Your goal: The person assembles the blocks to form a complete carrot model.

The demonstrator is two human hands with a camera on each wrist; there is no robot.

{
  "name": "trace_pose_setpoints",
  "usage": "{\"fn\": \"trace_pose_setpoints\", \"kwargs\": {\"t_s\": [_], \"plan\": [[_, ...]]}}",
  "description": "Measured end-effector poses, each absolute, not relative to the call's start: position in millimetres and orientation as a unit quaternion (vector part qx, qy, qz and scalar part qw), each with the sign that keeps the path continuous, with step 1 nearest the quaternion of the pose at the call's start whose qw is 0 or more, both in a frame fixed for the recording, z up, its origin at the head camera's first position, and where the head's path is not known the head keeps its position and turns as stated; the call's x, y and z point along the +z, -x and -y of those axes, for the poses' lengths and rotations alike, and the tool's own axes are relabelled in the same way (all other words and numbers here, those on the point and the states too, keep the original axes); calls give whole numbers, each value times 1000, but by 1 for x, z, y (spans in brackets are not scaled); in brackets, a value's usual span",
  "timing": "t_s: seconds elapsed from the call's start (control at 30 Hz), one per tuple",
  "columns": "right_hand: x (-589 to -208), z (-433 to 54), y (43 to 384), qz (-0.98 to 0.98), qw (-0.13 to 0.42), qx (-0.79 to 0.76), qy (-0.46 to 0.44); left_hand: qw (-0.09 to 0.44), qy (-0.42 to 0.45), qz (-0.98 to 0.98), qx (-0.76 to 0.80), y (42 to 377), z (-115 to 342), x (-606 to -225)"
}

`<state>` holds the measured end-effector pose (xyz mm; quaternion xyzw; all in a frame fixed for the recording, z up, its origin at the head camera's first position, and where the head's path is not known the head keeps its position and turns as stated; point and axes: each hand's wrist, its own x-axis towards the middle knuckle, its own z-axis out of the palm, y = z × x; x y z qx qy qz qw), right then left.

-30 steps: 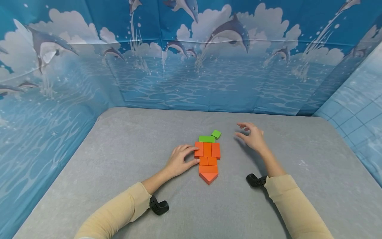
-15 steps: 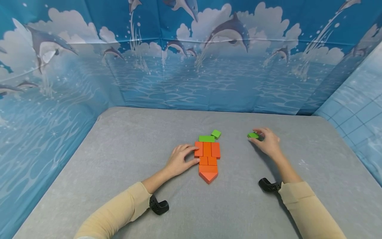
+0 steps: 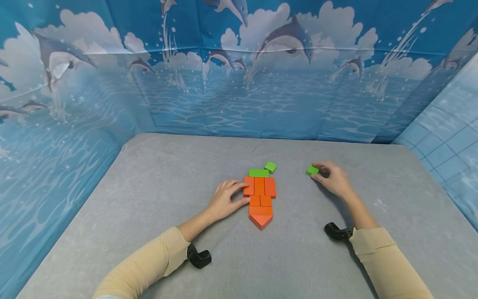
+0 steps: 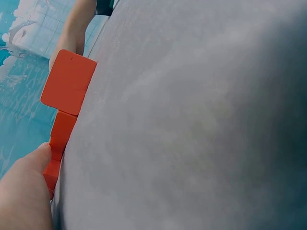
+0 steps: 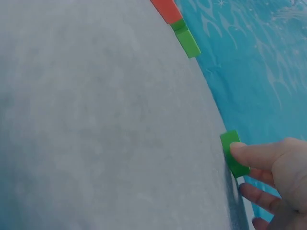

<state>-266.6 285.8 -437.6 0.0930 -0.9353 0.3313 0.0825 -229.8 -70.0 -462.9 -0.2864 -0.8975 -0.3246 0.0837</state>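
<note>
My right hand (image 3: 334,179) pinches a small green block (image 3: 312,170) between thumb and fingers, right of the block figure. In the right wrist view the thumb lies against this green block (image 5: 235,153). Orange blocks make up the figure, ending in an orange triangular block (image 3: 260,221) at the near end. At its far end lie a long green block (image 3: 259,172) and a tilted green block (image 3: 270,167). My left hand (image 3: 225,200) touches the figure's left side, index fingertip on an orange block (image 3: 248,187) and thumb beside a small orange block (image 3: 254,201).
A grey cloth covers the table (image 3: 179,166). Behind it and along its sides hangs a blue dolphin-print curtain (image 3: 239,108). Black wrist devices (image 3: 199,259) sit at both sleeve cuffs.
My right hand has moved right and now holds a green block; it held none a second ago. Since half a second ago the block has turned and shifted slightly left. My left hand stays put.
</note>
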Motion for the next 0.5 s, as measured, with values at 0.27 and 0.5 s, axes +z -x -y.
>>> {"fn": "trace_pose_setpoints", "kwargs": {"t_s": [0.27, 0.5], "plan": [[-436, -287, 266, 925, 74, 360, -99, 84, 288, 897, -326, 229, 70, -462], [-434, -287, 265, 923, 80, 367, -86, 78, 287, 897, -327, 229, 70, -462]]}}
